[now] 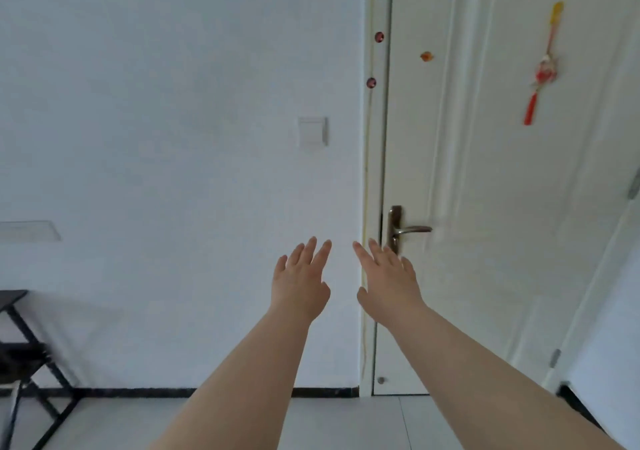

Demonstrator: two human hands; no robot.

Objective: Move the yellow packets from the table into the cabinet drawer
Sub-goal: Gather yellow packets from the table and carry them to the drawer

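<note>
White wall (173,103) behind outstretched left hand (299,285), right hand (388,285).

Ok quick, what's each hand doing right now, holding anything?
Left hand: open, stretched forward, holding nothing.
Right hand: open, stretched forward, holding nothing.

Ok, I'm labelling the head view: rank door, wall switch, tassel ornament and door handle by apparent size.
1. door
2. tassel ornament
3. wall switch and door handle: too alike to rank.
</note>
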